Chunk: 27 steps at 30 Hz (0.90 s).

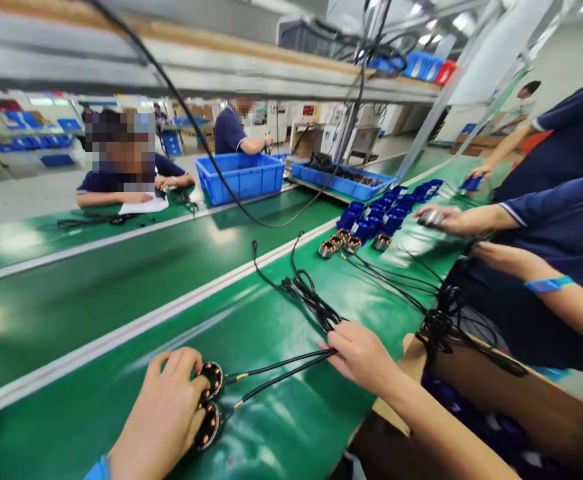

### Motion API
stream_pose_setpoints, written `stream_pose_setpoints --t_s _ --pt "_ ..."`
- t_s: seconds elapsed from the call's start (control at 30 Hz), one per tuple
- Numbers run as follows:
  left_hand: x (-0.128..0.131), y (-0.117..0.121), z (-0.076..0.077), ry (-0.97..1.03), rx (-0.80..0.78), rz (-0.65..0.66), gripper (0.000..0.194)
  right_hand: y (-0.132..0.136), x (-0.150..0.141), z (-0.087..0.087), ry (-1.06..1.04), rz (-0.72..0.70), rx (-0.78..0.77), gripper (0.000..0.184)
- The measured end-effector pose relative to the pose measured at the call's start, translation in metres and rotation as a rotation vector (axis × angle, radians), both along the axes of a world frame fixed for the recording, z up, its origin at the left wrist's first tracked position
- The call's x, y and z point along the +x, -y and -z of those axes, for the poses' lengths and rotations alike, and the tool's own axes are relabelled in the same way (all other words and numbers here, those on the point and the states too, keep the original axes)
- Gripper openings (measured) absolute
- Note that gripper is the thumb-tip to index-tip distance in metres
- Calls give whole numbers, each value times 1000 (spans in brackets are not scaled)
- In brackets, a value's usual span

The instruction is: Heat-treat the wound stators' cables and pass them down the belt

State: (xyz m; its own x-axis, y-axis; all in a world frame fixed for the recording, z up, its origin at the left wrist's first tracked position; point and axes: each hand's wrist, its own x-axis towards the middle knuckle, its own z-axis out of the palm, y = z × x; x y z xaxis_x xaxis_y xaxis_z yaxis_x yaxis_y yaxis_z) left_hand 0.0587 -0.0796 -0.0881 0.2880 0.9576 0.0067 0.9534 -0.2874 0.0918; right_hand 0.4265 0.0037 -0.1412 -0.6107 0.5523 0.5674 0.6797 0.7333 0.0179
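Note:
My left hand (164,412) rests on two round motor stators (210,403) with copper windings, lying side by side on the green bench (281,413). Black cables (276,373) run from them to the right. My right hand (361,355) pinches those cables where they meet a tangled bundle of black wires (311,300). Both hands are closed on their parts.
A green conveyor belt (96,280) runs past the bench. More stators (338,243) and several blue trays (388,210) lie farther along. A co-worker's arms (546,280) work to my right over a cardboard box (496,393). Blue crates (241,175) and other people sit across.

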Motion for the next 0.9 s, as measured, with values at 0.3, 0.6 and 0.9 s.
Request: stream_pose_setpoints --t_s 0.3,0.6,0.9 --pt "18 37 0 -62 -31 64 16 80 16 48 -102 92 -257 15" --pt "-2 95 42 257 300 178 18 112 -86 5 -455 -449 -493 24" --pt "-5 98 69 373 323 115 18 92 -130 10 -490 -451 -1308 23"
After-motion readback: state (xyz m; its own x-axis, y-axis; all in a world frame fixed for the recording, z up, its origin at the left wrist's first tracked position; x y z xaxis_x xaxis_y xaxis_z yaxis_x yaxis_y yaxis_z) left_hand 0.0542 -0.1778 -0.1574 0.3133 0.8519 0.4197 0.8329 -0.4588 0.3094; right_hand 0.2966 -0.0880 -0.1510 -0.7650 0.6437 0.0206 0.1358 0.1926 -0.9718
